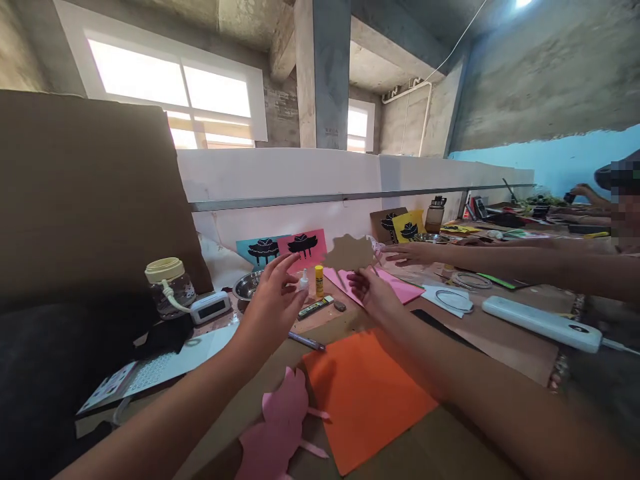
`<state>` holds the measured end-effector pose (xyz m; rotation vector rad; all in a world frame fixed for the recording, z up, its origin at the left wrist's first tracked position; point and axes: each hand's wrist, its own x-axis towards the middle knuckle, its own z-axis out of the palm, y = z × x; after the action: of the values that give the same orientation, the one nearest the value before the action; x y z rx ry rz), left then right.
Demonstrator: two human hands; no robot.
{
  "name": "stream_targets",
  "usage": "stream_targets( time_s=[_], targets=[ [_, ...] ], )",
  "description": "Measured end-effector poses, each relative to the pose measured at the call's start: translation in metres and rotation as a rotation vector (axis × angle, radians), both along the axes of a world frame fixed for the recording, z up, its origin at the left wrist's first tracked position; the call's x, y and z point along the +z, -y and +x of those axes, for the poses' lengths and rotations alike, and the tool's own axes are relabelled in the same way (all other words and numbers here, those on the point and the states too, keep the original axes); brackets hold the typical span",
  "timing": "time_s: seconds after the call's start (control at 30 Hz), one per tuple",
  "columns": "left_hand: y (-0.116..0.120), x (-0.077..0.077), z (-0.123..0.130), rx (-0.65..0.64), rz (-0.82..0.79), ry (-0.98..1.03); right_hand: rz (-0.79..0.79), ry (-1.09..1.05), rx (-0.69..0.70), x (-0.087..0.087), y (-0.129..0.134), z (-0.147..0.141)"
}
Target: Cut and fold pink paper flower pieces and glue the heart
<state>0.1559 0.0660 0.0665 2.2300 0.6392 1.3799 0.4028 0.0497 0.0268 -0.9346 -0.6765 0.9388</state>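
Note:
My left hand (277, 297) is raised over the table with its fingers apart, near a small white bottle (303, 280) and a yellow glue stick (319, 281). My right hand (373, 290) has its fingers closed at the lower edge of a brown cardboard cutout (351, 253), held upright above pink sheets (400, 287). Below my hands lies an orange sheet (370, 393), with a pink paper cutout (280, 420) at its left. A pen (307, 341) rests at the orange sheet's upper left corner.
A lidded jar (170, 287), a white device (211, 307) and a metal bowl (246, 287) stand at left. Decorated cards (306, 244) lean against the back panel. At right, another person's arm (480, 260) reaches in above a white power bank (540, 323).

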Motion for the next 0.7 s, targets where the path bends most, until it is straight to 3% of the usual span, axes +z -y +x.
stream_targets(
  time_s=[0.1,0.2,0.33,0.43,0.53,0.6,0.7],
  targets=[
    [0.002,-0.005,-0.028,0.009,-0.028,-0.070,-0.048,-0.021,-0.157,0.006,-0.005,0.028],
    [-0.007,-0.013,-0.060,0.067,-0.104,-0.132,-0.078,0.002,-0.170,0.008,-0.004,0.029],
    [-0.028,-0.022,-0.085,0.116,-0.309,-0.176,-0.109,0.094,0.003,0.000,0.003,-0.020],
    [-0.034,-0.029,-0.082,0.072,-0.472,-0.213,-0.112,0.178,0.174,-0.007,0.014,-0.072],
    [-0.035,-0.031,-0.073,0.079,-0.530,-0.234,-0.128,0.242,0.329,-0.008,0.026,-0.107],
    [-0.044,-0.027,-0.071,0.136,-0.528,-0.244,-0.145,0.277,0.399,-0.004,0.029,-0.113],
    [-0.076,-0.009,-0.074,0.293,-0.493,-0.262,-0.178,0.347,0.432,0.008,0.024,-0.096]
  ],
)
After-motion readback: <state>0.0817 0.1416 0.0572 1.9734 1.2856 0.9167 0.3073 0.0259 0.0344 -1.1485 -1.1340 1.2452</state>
